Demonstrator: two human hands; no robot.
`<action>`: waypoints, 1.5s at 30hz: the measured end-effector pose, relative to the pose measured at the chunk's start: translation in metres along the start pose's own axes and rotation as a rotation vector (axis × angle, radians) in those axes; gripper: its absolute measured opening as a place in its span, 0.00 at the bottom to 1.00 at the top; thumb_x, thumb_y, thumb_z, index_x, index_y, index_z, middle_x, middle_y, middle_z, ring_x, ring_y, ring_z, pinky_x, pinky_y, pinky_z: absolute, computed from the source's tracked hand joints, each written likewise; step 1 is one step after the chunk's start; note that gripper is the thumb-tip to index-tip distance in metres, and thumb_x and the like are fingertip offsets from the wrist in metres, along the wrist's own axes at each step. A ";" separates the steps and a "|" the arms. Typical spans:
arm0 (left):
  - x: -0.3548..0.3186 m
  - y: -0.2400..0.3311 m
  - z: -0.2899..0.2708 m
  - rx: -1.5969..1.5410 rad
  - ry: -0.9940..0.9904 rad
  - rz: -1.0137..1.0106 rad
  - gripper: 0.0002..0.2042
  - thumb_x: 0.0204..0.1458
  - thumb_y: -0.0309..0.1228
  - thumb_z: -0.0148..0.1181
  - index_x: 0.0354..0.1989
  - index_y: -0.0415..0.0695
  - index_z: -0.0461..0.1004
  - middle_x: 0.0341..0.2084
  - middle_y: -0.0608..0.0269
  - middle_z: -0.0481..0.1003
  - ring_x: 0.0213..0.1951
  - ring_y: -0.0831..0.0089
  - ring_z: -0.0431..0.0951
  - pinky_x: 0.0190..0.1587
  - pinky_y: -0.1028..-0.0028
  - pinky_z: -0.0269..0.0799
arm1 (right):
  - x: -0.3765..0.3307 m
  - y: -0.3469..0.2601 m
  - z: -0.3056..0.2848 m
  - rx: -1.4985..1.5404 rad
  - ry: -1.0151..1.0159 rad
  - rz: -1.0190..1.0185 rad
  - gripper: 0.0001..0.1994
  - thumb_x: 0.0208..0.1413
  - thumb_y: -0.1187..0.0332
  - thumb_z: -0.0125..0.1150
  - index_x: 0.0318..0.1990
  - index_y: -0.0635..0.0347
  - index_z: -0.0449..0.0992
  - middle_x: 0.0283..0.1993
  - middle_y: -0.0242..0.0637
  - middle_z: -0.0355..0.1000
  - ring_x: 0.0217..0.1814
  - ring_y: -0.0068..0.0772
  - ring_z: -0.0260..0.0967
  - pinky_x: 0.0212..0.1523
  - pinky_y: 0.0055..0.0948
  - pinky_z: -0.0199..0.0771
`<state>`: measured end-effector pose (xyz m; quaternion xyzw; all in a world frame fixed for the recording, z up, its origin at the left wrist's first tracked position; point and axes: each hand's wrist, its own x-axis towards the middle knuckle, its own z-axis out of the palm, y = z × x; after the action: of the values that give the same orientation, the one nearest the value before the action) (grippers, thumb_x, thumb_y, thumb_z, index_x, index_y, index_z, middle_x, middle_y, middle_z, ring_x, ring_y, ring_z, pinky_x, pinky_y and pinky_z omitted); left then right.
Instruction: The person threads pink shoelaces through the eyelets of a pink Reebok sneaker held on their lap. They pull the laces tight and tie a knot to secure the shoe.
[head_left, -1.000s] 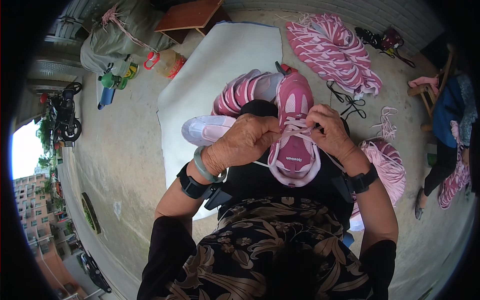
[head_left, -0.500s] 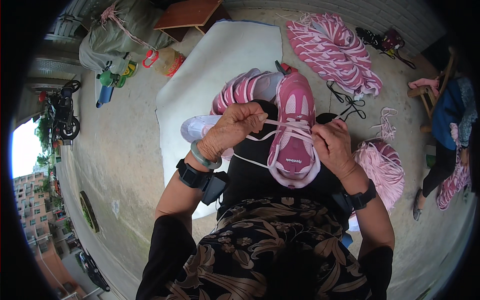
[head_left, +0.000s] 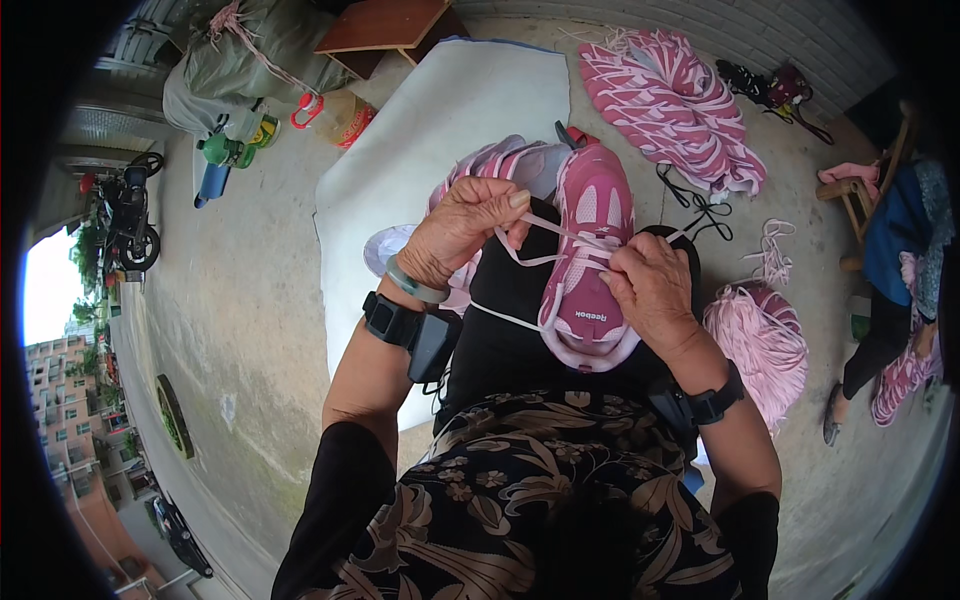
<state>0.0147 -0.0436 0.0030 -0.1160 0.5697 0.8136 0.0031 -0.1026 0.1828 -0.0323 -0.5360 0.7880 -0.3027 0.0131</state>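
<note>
A pink and white shoe upper (head_left: pixel 578 288) rests on my lap, over my dark trousers. My left hand (head_left: pixel 465 228) pinches a pale pink shoelace (head_left: pixel 553 228) between thumb and forefinger, drawn taut to the left of the upper. On the upper's right side, my right hand (head_left: pixel 657 292) is closed over the crossing laces; its fingertips touch the lacing, and a lace end sticks out above its knuckles. More nested pink uppers (head_left: pixel 500 165) lie beyond my left hand, partly hidden by it. A white cord (head_left: pixel 505 316) runs across my leg beside the upper.
A white sheet (head_left: pixel 400 150) covers the ground ahead. Bundled pink uppers (head_left: pixel 670 110) lie at the far right, above a pile of pink laces (head_left: pixel 757 345). Bottles (head_left: pixel 340 120) stand at the far left near a wooden board (head_left: pixel 385 28). Another person (head_left: pixel 895 260) sits at right.
My left hand has risen slightly, drawing the lace up and left. My right hand has moved inward from the upper's edge onto the lacing.
</note>
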 end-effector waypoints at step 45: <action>0.025 -0.067 0.054 0.908 0.223 0.453 0.05 0.39 0.22 0.64 0.25 0.42 0.73 0.38 0.61 0.69 0.40 0.66 0.70 0.45 0.72 0.64 | -0.096 0.040 -0.064 0.361 -0.044 0.293 0.21 0.39 0.76 0.57 0.46 0.66 0.67 0.45 0.47 0.67 0.49 0.45 0.65 0.51 0.34 0.63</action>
<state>-0.0102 0.0266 -0.0461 -0.0625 0.8729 0.4476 -0.1839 -0.1177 0.3037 -0.0283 -0.4114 0.7899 -0.4218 0.1696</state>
